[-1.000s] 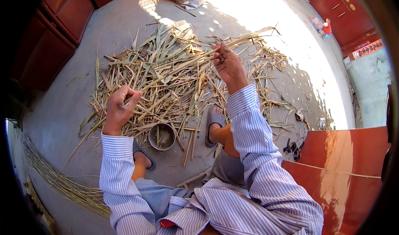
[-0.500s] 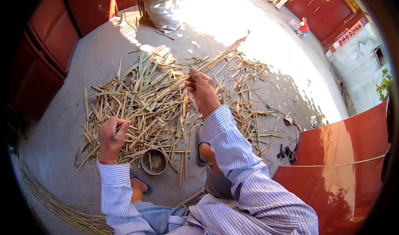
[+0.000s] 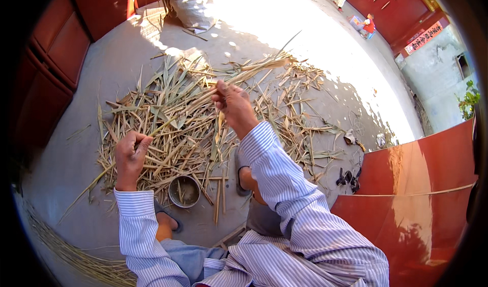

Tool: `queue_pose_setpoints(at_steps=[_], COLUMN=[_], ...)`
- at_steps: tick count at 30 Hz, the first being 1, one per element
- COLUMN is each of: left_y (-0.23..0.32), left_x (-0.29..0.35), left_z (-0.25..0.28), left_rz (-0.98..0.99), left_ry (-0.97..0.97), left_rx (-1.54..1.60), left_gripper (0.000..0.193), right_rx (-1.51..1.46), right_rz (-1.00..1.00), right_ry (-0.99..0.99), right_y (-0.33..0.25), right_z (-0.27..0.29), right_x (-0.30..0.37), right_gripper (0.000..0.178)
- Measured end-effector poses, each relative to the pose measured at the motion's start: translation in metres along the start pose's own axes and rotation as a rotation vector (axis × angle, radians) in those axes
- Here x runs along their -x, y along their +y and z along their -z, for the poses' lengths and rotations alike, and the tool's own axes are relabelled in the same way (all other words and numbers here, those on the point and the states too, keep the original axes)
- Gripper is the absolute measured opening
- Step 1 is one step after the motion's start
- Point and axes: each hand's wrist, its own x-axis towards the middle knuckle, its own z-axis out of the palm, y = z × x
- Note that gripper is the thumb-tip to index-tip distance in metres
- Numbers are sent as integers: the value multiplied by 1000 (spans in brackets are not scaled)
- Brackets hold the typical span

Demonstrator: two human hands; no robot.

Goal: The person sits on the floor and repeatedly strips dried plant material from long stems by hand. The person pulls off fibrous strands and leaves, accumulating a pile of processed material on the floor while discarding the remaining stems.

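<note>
Hands [image 3: 131, 152] grip stalk [image 3: 178, 115] (both closed).

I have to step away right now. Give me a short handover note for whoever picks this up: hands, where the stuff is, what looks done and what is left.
Left hand: closed around the lower part of a long bamboo stalk.
Right hand: raised, pinching the same stalk further up; its leafy top runs on toward the upper right.
Things: the stalk slants across the pile of husks and leaves spread on the concrete floor. A small metal bowl stands between the feet. A bundle of thin stalks lies at lower left.
Done: many husks already lie on the floor.
Left: the held stalk carries leaves at its top.
</note>
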Motion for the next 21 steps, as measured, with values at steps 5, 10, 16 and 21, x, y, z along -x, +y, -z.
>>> queue_pose_setpoints(at_steps=[5,10,16,21], left_y=[-14,-16,-9,-9], left_x=[6,6,7,7], left_z=[15,10,-7,-12], left_rz=[52,80,72,15], left_ry=[-39,-70,-57,30], left_rx=[15,79,84,18], left_gripper=[14,15,16,16], right_rx=[-142,-129,-10,62], right_rz=[88,-60,-55,-30], right_ry=[225,-195,-205,-87], right_y=[-26,-7,20,24], right_z=[41,-2,-31,-35], right_x=[-28,6,16,16], right_gripper=[21,19,23,26])
